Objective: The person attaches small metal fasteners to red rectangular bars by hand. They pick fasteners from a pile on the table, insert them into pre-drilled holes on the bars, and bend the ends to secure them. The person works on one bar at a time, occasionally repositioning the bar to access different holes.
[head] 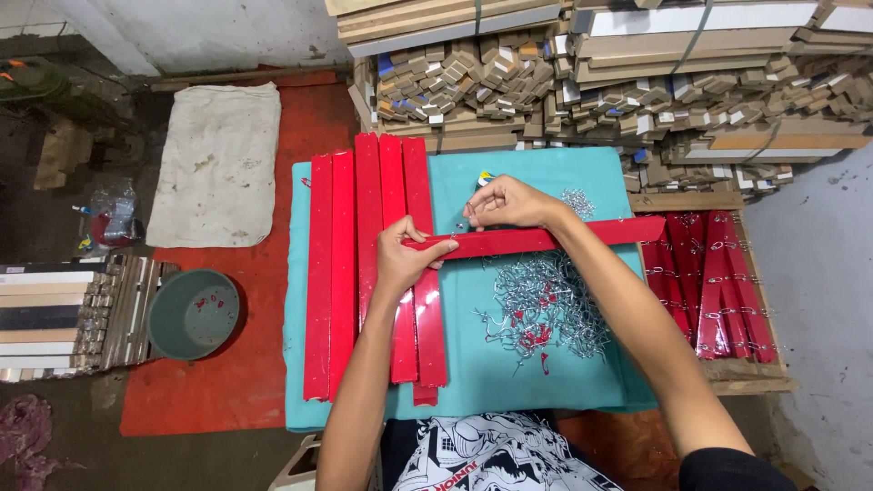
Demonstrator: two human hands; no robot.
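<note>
A long red strip (582, 236) lies crosswise over a teal cloth (473, 364). My left hand (406, 257) grips its left end. My right hand (509, 202) pinches a small metal piece against the strip's top edge near the left end. Several more red strips (368, 264) lie side by side lengthwise under my left hand. A heap of silver wire hooks (544, 309) sits on the cloth just below the held strip, between my forearms.
Red strips fitted with hooks (714, 282) are stacked on a wooden board at the right. Bundles of wooden mouldings (591, 82) are piled behind. A grey-green bowl (193, 314), a white sack (218, 164) and striped mouldings (64, 314) lie at the left on a red mat.
</note>
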